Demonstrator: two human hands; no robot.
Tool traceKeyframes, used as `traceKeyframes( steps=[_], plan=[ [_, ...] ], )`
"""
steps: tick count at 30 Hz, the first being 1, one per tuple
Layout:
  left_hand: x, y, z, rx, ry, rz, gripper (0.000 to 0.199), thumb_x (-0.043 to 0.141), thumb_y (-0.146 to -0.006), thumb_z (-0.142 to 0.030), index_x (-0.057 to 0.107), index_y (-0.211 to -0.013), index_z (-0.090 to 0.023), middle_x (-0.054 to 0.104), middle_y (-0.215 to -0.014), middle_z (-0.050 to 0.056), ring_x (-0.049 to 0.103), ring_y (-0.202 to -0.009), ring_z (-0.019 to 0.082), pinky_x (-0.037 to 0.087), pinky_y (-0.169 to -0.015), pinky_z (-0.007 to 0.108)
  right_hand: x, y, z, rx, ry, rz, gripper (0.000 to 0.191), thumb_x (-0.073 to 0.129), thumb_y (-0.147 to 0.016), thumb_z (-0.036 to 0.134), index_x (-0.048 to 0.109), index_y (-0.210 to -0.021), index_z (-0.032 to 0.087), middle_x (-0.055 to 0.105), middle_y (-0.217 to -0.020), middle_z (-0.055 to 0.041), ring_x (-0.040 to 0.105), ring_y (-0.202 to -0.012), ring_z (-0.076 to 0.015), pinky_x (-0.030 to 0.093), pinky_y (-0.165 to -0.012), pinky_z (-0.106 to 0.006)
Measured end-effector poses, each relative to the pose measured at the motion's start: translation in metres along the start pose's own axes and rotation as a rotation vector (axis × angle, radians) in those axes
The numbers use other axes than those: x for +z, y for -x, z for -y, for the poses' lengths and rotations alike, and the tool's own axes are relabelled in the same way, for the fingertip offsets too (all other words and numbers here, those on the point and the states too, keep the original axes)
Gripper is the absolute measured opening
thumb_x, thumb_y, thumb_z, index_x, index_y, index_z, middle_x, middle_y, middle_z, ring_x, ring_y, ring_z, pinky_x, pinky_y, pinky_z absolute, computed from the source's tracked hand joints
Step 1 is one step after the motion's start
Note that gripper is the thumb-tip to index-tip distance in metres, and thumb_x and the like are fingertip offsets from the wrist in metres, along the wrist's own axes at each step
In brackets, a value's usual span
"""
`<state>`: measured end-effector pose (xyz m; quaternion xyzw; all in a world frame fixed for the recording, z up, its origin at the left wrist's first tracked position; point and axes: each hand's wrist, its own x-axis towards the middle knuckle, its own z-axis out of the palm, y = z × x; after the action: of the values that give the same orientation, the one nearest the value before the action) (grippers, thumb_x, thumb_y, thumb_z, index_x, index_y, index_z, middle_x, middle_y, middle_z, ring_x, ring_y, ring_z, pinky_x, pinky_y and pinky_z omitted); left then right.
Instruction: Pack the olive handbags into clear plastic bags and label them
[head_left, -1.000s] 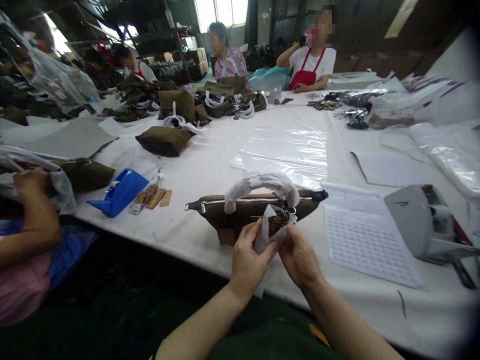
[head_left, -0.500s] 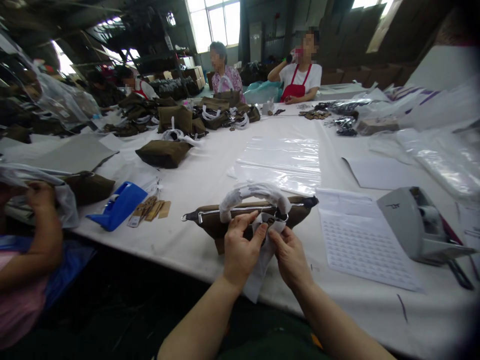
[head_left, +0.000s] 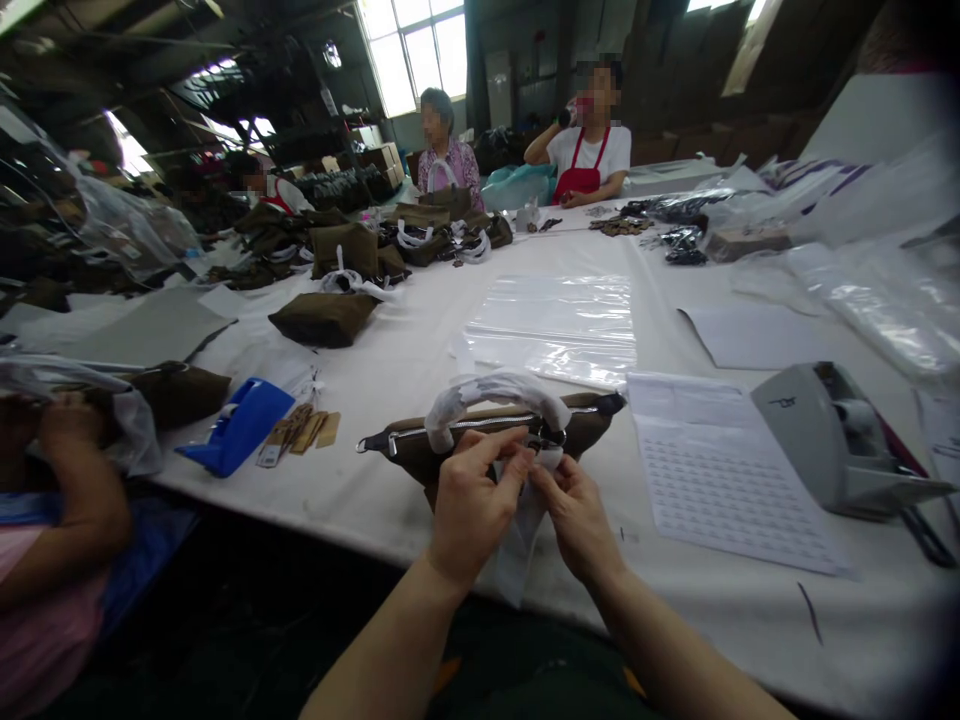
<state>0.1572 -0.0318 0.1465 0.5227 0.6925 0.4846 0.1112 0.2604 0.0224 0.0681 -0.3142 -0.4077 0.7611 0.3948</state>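
A brown handbag (head_left: 592,425) with a silver zip along its top lies at the table's front edge. Its arched handle (head_left: 495,385) is wrapped in white tissue. In front of the bag, my left hand (head_left: 472,500) pinches white tissue paper (head_left: 523,545) close to the handle's right-hand ring. My right hand (head_left: 581,520) grips the same tissue from the other side, thumb and fingers closed. The strip hangs below my hands over the table edge. What lies under my fingertips is mostly hidden.
Left of the bag stand a blue tape dispenser (head_left: 236,425) and cardboard tags (head_left: 304,430). To the right are a printed sheet (head_left: 720,480) and a grey tape dispenser (head_left: 832,440). Clear plastic bags (head_left: 551,320) lie behind. A co-worker's arm (head_left: 90,490) works at far left.
My left hand's fingers have shifted over the tissue near the ring, while my right hand stays on it. The whole view has shifted slightly.
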Motion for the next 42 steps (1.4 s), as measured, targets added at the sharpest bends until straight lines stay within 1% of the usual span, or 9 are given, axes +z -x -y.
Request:
traceKeyframes(
  steps=[4, 11, 24, 27, 29, 32, 35, 38, 42],
  plan=[
    [0.002, 0.014, 0.010, 0.147, -0.251, -0.055, 0.021, 0.056, -0.085, -0.024, 0.067, -0.103, -0.020, 0.068, -0.083, 0.003, 0.057, -0.076, 0.016, 0.050, -0.072, 0.029, 0.001, 0.001, 0.000, 0.072, -0.133, 0.009, 0.032, 0.070, -0.073, 0.039, 0.059, -0.097, 0.021, 0.067, -0.093, -0.0028, 0.061, -0.086, -0.0193, 0.048, -0.078, -0.030],
    [0.003, 0.030, 0.018, 0.211, -0.727, 0.132, 0.019, 0.049, -0.088, -0.021, 0.067, -0.095, -0.021, 0.065, -0.072, 0.004, 0.051, -0.077, 0.022, 0.040, -0.073, 0.039, 0.004, 0.008, 0.002, 0.137, -0.226, 0.040, 0.033, 0.072, -0.073, 0.036, 0.060, -0.100, 0.022, 0.066, -0.089, 0.0001, 0.059, -0.076, -0.0134, 0.047, -0.067, -0.022],
    [0.005, 0.036, 0.011, 0.173, -0.726, 0.282, 0.018, 0.049, -0.083, -0.011, 0.063, -0.085, -0.022, 0.058, -0.088, 0.004, 0.048, -0.084, 0.021, 0.041, -0.073, 0.037, 0.006, -0.002, -0.002, 0.094, -0.027, -0.053, 0.032, 0.075, -0.067, 0.038, 0.067, -0.090, 0.018, 0.068, -0.086, -0.0033, 0.061, -0.080, -0.0201, 0.048, -0.073, -0.029],
    [0.005, 0.044, 0.012, 0.265, -0.666, 0.193, 0.021, 0.051, -0.083, -0.010, 0.063, -0.095, -0.023, 0.058, -0.098, 0.005, 0.050, -0.090, 0.022, 0.044, -0.080, 0.039, 0.006, -0.004, -0.005, 0.052, 0.012, -0.087, 0.029, 0.073, -0.068, 0.037, 0.066, -0.089, 0.018, 0.068, -0.085, -0.0031, 0.061, -0.079, -0.0195, 0.047, -0.073, -0.029],
    [0.004, 0.049, 0.016, 0.319, -0.563, -0.016, 0.032, 0.058, -0.081, -0.015, 0.058, -0.112, -0.024, 0.053, -0.116, 0.008, 0.049, -0.105, 0.024, 0.044, -0.089, 0.041, 0.008, -0.004, -0.005, 0.052, -0.035, -0.094, 0.028, 0.072, -0.070, 0.037, 0.066, -0.090, 0.019, 0.068, -0.085, -0.0026, 0.061, -0.079, -0.0188, 0.047, -0.073, -0.029],
    [0.002, 0.051, 0.026, 0.124, -0.308, -0.261, 0.073, 0.070, -0.074, -0.030, 0.034, -0.136, -0.020, 0.040, -0.135, 0.015, 0.042, -0.122, 0.030, 0.043, -0.096, 0.045, 0.012, -0.003, -0.006, 0.067, -0.106, -0.101, 0.027, 0.072, -0.070, 0.035, 0.065, -0.091, 0.020, 0.068, -0.084, -0.0018, 0.061, -0.078, -0.0177, 0.048, -0.073, -0.029],
    [0.006, 0.047, 0.036, -0.135, -0.047, -0.116, 0.066, 0.066, -0.077, -0.035, 0.039, -0.134, -0.018, 0.048, -0.133, 0.012, 0.047, -0.121, 0.026, 0.042, -0.100, 0.042, 0.014, -0.002, -0.008, 0.072, -0.154, -0.102, 0.026, 0.073, -0.070, 0.034, 0.065, -0.090, 0.021, 0.069, -0.086, -0.0012, 0.062, -0.081, -0.0177, 0.048, -0.076, -0.029],
    [0.017, 0.044, 0.040, -0.153, 0.092, -0.033, 0.034, 0.054, -0.086, -0.029, 0.057, -0.120, -0.020, 0.058, -0.125, 0.007, 0.052, -0.117, 0.020, 0.041, -0.103, 0.038, 0.014, -0.001, -0.009, 0.077, -0.190, -0.093, 0.024, 0.073, -0.070, 0.032, 0.065, -0.089, 0.021, 0.069, -0.088, -0.0014, 0.063, -0.081, -0.0184, 0.049, -0.077, -0.030],
    [0.030, 0.046, 0.040, -0.124, 0.139, -0.094, 0.030, 0.048, -0.090, -0.025, 0.060, -0.117, -0.021, 0.062, -0.120, 0.005, 0.056, -0.113, 0.018, 0.044, -0.102, 0.036, 0.020, 0.002, -0.007, 0.079, -0.219, -0.123, 0.026, 0.074, -0.068, 0.031, 0.064, -0.089, 0.020, 0.069, -0.089, -0.0029, 0.064, -0.082, -0.0197, 0.051, -0.079, -0.032]
  ],
)
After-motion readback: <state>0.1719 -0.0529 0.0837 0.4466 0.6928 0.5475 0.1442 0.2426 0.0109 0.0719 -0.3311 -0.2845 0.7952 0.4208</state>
